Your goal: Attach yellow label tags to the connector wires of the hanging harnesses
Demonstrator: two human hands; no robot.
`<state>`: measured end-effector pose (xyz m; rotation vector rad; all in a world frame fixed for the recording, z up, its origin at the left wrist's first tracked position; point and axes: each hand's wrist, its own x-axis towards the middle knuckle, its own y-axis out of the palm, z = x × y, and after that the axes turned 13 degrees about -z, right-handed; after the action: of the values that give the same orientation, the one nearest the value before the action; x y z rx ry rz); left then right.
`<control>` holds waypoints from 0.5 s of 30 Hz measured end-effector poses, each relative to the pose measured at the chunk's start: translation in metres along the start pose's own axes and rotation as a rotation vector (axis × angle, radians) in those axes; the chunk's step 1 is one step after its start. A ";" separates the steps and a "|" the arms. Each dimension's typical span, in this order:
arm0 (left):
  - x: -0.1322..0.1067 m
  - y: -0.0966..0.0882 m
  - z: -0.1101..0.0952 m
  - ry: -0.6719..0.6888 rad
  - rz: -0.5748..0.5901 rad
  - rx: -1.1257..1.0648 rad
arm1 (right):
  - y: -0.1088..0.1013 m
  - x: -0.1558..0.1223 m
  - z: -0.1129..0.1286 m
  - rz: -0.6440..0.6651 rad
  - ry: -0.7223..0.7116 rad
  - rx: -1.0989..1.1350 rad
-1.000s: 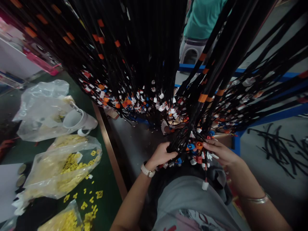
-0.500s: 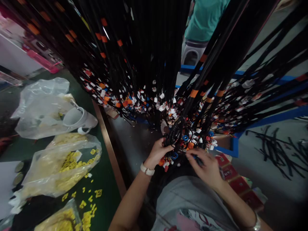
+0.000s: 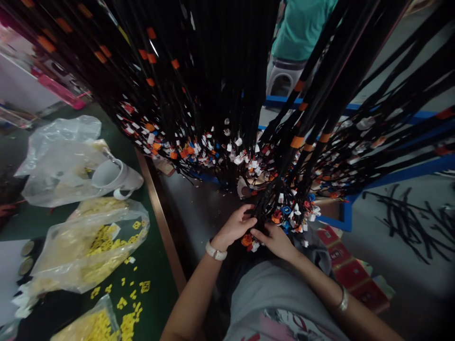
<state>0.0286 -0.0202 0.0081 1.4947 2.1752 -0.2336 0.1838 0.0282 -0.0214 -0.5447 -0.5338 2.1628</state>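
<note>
Many black wire harnesses (image 3: 227, 85) hang in front of me, their lower ends tipped with small white, orange, red and blue connectors (image 3: 284, 210). My left hand (image 3: 236, 225), with a pale watch at the wrist, is closed round a bunch of black wires just above its connectors. My right hand (image 3: 275, 241), a bracelet on its forearm, pinches at the red and orange connectors of that same bunch, close beside the left hand.
A green table (image 3: 156, 279) on the left carries clear bags of yellow parts (image 3: 88, 241), a white cup (image 3: 117, 177) and loose yellow pieces. A person in a teal shirt (image 3: 302, 26) sits on a stool beyond the harnesses. Red boxes (image 3: 341, 260) and loose black wires (image 3: 405, 218) lie on the floor right.
My right hand has moved left from the bunch's right side to meet the left hand at the lowest connectors. The left hand has kept its hold on the wires.
</note>
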 end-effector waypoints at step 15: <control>0.009 -0.009 -0.001 0.166 -0.212 0.135 | -0.001 0.008 0.010 0.147 0.620 0.942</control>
<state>0.0173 -0.0160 0.0031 1.3961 2.4984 -0.3454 0.1748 0.0335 -0.0141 -0.6589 0.8429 1.9425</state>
